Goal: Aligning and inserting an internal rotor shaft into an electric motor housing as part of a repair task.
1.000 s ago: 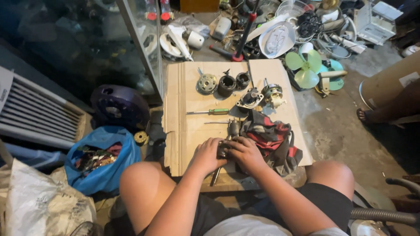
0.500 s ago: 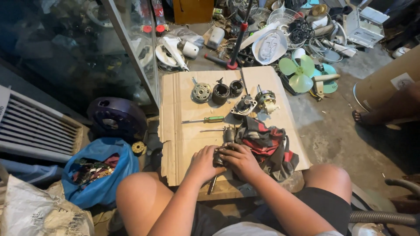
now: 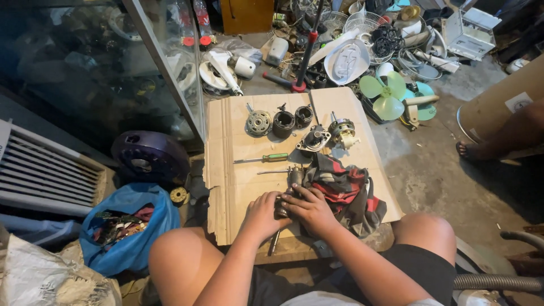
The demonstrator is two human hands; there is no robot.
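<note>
We've got both hands low on the cardboard sheet [image 3: 226,170]: left hand [image 3: 262,216] and right hand [image 3: 309,208] each wrapped in a tight grip around a small dark metal part [image 3: 281,203], pinned between them for control. Striped cloth [image 3: 340,190] lies just beside; green-handled screwdriver [image 3: 265,158] rests near.

Both hands [image 3: 289,211] grip a metal part [image 3: 281,205] over cardboard [image 3: 238,175].

Two hands [image 3: 262,217] [image 3: 310,208], one green-handled screwdriver [image 3: 263,158], one blue bag [image 3: 129,226], one striped cloth [image 3: 343,190].
</note>
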